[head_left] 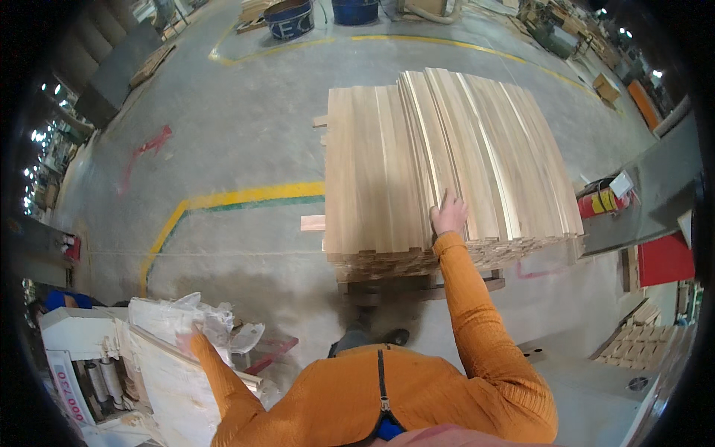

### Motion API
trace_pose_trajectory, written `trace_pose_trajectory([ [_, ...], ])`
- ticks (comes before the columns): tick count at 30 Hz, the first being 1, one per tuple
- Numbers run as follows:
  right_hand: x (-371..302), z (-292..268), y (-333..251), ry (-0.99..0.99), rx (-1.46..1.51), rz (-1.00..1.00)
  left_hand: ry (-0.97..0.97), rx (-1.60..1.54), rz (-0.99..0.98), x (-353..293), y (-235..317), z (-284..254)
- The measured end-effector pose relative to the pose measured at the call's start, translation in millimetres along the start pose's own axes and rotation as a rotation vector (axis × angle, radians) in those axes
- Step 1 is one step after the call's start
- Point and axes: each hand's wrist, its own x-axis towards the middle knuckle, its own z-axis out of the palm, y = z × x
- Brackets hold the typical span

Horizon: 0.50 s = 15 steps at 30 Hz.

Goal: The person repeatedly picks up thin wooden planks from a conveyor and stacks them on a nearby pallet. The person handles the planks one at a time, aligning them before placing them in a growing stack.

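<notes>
A large stack of pale wooden boards [372,164] lies in front of me, its right part one layer higher than its left. At the near end of the stack, my right hand [450,214] has its fingers bent around the edge of a narrow wooden board [441,167] beside that step. Off to the left, my left hand [189,337] reaches over a white machine's bed and touches or hovers by clear plastic sheeting [212,319]. Its fingers are smeared and partly hidden there.
The white machine [82,328] with metal rollers stands at the lower left. A pallet [417,289] supports the stack. Yellow lines [253,195] mark the grey floor. A fire extinguisher [602,201] is at the right, and blue drums [289,18] stand at the far side.
</notes>
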Motion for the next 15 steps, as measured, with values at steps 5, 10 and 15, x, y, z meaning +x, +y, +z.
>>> trace_pose_trajectory([
  [5, -10, -16, -7, -0.249, -0.005, 0.161, -0.149, -0.019, -0.34, -24, -65, 23],
  [10, -19, -37, -7, -0.07, -0.384, -0.04, -0.242, -0.175, -0.408, -13, -113, 47],
  [15, -29, -31, -14, -0.063, -0.411, 0.006, -0.296, -0.499, -0.44, 1, -132, 33],
])
